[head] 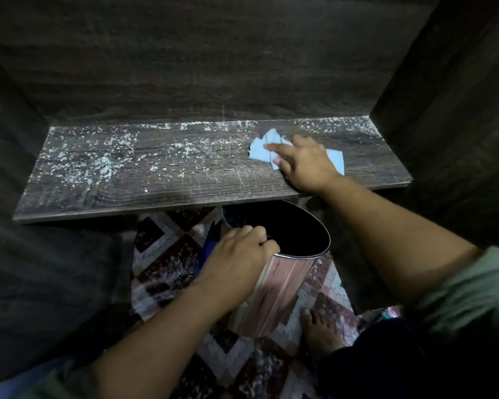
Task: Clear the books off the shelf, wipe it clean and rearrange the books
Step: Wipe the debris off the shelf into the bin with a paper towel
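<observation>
Dark wood-grain shelf (pixel 156 174), white-speckled toward nine o'clock, carries a crumpled pale-blue cloth (pixel 260 149) at three o'clock, pressed flat-fingered by the right grip (pixel 303 165). Left grip (pixel 239 251) clasps the rim of a shiny metal bin (pixel 271 289) at six o'clock.

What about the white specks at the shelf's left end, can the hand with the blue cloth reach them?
Probably yes. Nothing stands on the shelf between the right hand, pressing the blue cloth, and the white specks, so it can slide straight across.
</observation>
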Demonstrator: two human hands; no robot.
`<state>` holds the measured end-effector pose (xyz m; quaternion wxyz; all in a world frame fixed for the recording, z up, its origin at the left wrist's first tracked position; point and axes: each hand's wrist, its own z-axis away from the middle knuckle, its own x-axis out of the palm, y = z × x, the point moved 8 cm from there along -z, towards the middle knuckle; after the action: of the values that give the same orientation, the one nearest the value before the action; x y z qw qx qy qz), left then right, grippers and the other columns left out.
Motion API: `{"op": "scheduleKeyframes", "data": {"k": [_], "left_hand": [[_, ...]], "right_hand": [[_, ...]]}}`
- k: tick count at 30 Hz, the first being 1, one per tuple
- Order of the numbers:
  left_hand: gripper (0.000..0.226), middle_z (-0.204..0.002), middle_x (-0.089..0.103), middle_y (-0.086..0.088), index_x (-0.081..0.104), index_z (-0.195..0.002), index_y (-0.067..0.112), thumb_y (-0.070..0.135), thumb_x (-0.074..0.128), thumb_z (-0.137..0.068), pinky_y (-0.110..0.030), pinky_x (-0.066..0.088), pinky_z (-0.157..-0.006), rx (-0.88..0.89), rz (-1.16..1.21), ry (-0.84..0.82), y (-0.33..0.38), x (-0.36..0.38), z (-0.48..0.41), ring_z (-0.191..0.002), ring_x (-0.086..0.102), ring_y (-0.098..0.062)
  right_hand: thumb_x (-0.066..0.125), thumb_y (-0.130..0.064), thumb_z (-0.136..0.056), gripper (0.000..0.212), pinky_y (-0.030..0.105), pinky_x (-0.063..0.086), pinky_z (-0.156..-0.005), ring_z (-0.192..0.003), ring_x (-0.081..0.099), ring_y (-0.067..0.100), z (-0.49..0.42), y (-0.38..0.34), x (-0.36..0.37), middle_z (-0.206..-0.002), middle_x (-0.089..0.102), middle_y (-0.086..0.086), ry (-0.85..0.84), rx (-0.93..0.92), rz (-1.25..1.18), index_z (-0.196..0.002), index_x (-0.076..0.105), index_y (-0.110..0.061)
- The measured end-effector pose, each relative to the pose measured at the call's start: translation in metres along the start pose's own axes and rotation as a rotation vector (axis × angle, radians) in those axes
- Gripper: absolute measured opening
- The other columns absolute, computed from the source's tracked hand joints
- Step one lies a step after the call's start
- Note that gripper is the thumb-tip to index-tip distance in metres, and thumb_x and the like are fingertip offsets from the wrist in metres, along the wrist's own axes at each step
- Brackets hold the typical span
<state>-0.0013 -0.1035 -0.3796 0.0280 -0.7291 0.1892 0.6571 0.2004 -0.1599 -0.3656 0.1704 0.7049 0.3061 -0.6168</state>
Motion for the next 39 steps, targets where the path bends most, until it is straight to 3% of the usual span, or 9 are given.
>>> {"op": "scheduleKeyframes", "data": {"k": [4, 10, 14, 16, 18, 25, 31, 35, 39], "left_hand": [[0.032, -0.073, 0.052, -0.003, 0.066, -0.079, 0.016, 0.008, 0.038, -0.066, -0.033, 0.048, -0.059, 0.046, -0.053, 0.017, 0.016, -0.004, -0.007, -0.068, 0.055, -0.024], [0.05, -0.069, 0.052, -0.003, 0.069, -0.076, 0.013, 0.006, 0.02, -0.066, -0.032, 0.047, -0.055, 0.071, -0.026, 0.025, 0.031, -0.007, -0.017, -0.065, 0.055, -0.024], [0.036, -0.079, 0.054, -0.003, 0.069, -0.09, 0.013, -0.007, 0.046, -0.072, -0.034, 0.046, -0.065, 0.019, 0.057, -0.024, 0.03, -0.005, -0.026, -0.077, 0.054, -0.024], [0.036, -0.08, 0.052, 0.0, 0.068, -0.092, 0.016, -0.009, 0.063, -0.067, -0.033, 0.046, -0.065, 0.015, 0.073, -0.05, 0.03, -0.001, -0.032, -0.078, 0.053, -0.022], [0.042, -0.08, 0.049, 0.003, 0.067, -0.095, 0.02, -0.01, 0.068, -0.065, -0.032, 0.046, -0.063, 0.021, 0.08, -0.075, 0.03, 0.006, -0.038, -0.079, 0.05, -0.019], [0.044, -0.086, 0.041, 0.007, 0.063, -0.107, 0.025, -0.008, 0.06, -0.077, -0.027, 0.033, -0.068, 0.025, 0.087, -0.088, 0.032, 0.016, -0.048, -0.089, 0.048, -0.018], [0.042, -0.079, 0.043, 0.009, 0.065, -0.095, 0.028, -0.004, 0.068, -0.068, -0.024, 0.03, -0.062, -0.014, 0.075, -0.078, 0.025, 0.022, -0.043, -0.08, 0.049, -0.016], [0.043, -0.077, 0.042, 0.012, 0.064, -0.092, 0.033, 0.003, 0.075, -0.063, -0.022, 0.035, -0.058, -0.013, 0.09, -0.072, 0.02, 0.023, -0.036, -0.075, 0.048, -0.012], [0.035, -0.078, 0.047, 0.008, 0.066, -0.093, 0.029, 0.003, 0.072, -0.07, -0.028, 0.042, -0.059, -0.031, 0.142, -0.006, 0.014, 0.011, -0.034, -0.077, 0.052, -0.016]], "right_hand": [[0.046, -0.044, -0.091, 0.039, 0.045, 0.046, -0.077, -0.09, 0.057, 0.038, 0.039, -0.01, -0.008, -0.1, 0.061, 0.014, 0.012, -0.069, -0.048, -0.124, 0.064, -0.035], [0.06, -0.025, -0.093, 0.032, 0.038, 0.047, -0.079, -0.089, 0.057, 0.033, 0.057, 0.013, -0.036, -0.091, 0.057, 0.007, 0.007, -0.108, -0.188, -0.124, 0.066, -0.026], [0.056, -0.03, -0.093, 0.035, 0.044, 0.047, -0.093, -0.109, 0.054, 0.039, 0.04, 0.113, -0.059, -0.123, 0.057, 0.014, 0.228, 0.335, -0.07, -0.128, 0.061, -0.031], [0.044, -0.04, -0.094, 0.045, 0.043, 0.037, -0.103, -0.122, 0.043, 0.039, 0.04, 0.16, -0.044, -0.139, 0.044, 0.016, 0.108, 0.619, -0.012, -0.137, 0.05, -0.031], [0.031, -0.046, -0.092, 0.055, 0.045, 0.025, -0.109, -0.134, 0.03, 0.039, 0.04, 0.169, -0.022, -0.15, 0.03, 0.018, -0.053, 0.679, 0.014, -0.145, 0.036, -0.031], [0.031, -0.042, -0.096, 0.054, 0.039, 0.027, -0.106, -0.127, 0.035, 0.038, 0.034, 0.083, -0.009, -0.151, 0.031, 0.018, -0.065, 0.315, 0.07, -0.148, 0.033, -0.032], [0.043, -0.025, -0.097, 0.046, 0.034, 0.027, -0.104, -0.124, 0.039, 0.036, 0.049, 0.046, -0.016, -0.145, 0.041, 0.02, -0.057, 0.105, -0.062, -0.143, 0.045, -0.026], [0.033, -0.041, -0.093, 0.054, 0.039, 0.028, -0.106, -0.129, 0.038, 0.037, 0.044, 0.106, -0.06, -0.146, 0.04, 0.02, 0.223, 0.522, -0.083, -0.142, 0.048, -0.021], [0.03, -0.061, -0.095, 0.061, 0.047, 0.017, -0.116, -0.144, 0.013, 0.036, 0.049, 0.152, -0.032, -0.161, 0.006, 0.011, -0.164, 0.739, -0.028, -0.149, 0.026, -0.033]]}}
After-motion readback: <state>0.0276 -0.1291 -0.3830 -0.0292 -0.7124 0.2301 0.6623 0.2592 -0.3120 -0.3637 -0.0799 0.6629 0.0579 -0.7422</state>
